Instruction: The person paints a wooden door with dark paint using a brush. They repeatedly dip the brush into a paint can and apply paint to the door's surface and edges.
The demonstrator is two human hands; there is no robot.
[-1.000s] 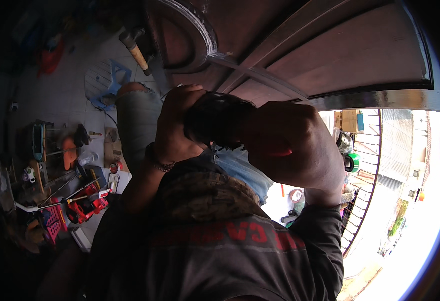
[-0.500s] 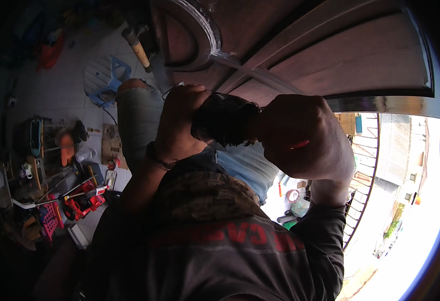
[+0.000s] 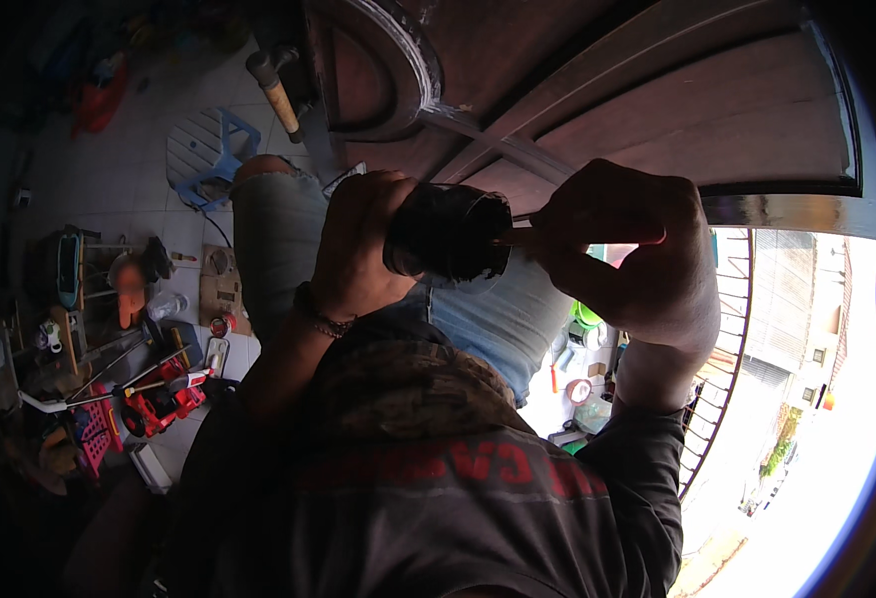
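Note:
My left hand (image 3: 360, 237) is wrapped round a dark cup-like container (image 3: 448, 235) in front of my lap. The container lies tilted toward the right, and its ragged rim and insides look black and wet. From the right, my right hand (image 3: 632, 254) pinches a thin brown wooden stick or handle (image 3: 514, 237). Its far end goes into the container's mouth, so I cannot see whether it carries bristles. Just beyond both hands stands a large dark brown panelled door (image 3: 697, 115) with a curved moulding.
A blue-grey plastic stool (image 3: 208, 164) stands on the tiled floor at the far left. Nearer on that side are a red wheeled thing (image 3: 164, 399) and other clutter. A bright opening with a barred railing (image 3: 722, 369) lies to the right. My jeans-clad knees (image 3: 278, 229) are under the hands.
My right hand has drawn back to the right and turned, baring the container's mouth and the thin wooden handle. My left hand has hardly moved.

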